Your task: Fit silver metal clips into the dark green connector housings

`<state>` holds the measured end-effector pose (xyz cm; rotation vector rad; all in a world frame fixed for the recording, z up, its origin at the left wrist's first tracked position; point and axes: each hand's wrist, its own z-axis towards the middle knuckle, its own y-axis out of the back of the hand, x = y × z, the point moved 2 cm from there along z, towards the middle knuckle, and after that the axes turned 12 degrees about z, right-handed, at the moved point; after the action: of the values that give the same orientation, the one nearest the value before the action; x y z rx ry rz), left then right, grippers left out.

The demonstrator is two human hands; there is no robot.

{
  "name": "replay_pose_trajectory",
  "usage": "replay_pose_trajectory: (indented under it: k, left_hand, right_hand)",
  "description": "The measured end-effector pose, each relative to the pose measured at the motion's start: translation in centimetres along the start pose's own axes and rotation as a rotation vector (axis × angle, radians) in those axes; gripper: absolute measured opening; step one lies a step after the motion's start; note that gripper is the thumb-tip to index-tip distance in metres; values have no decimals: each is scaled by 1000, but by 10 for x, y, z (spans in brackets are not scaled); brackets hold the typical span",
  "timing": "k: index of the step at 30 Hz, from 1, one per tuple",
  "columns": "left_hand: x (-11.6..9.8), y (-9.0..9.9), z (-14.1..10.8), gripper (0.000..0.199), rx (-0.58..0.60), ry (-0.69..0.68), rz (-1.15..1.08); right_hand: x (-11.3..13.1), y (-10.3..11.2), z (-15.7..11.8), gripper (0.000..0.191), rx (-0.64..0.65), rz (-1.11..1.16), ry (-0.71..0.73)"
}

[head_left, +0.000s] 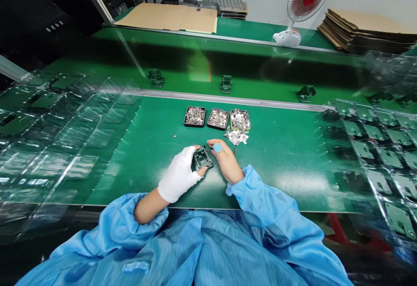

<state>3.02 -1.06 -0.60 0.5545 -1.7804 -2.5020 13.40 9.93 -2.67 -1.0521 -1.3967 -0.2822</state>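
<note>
My left hand [180,175], in a white glove with bare fingertips, grips a small green circuit board [202,159] by its edges above the table. My right hand [224,157], with a blue wrap on one finger, is at the board's upper right corner. Its fingers are pinched together; a thin, dark object seems to show by them, too small to name. Beyond the hands stand three black trays of small silver metal parts: a left tray [194,125], a middle tray [217,127] and a right tray [249,125]. Loose flat metal pieces [237,137] lie before the right one.
Clear plastic blister trays flank me, a left stack [65,138] and a right stack [378,147] holding green boards. Behind a metal rail [228,99], several boards, one a middle board [226,84], lie on the green surface. A fan [288,37] and cardboard sheets [169,16] are farther back.
</note>
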Motion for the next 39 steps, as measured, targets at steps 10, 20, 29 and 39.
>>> replay_pose_trajectory:
  k: [10,20,29,39]
  left_hand:
    - [-5,18,10,29,-250,-439,220]
    - [28,30,7,50,-8,10,-84]
    - [19,29,14,35,-89,-176,-78]
    - [-23,25,44,17,-332,-304,245]
  right_hand:
    - [-6,-4,1,49,-32,487,-365]
    - [8,2,0,20,14,518,-256]
    - [19,-1,-7,31,110,427,-276]
    - [20,-4,-8,45,166,512,-244]
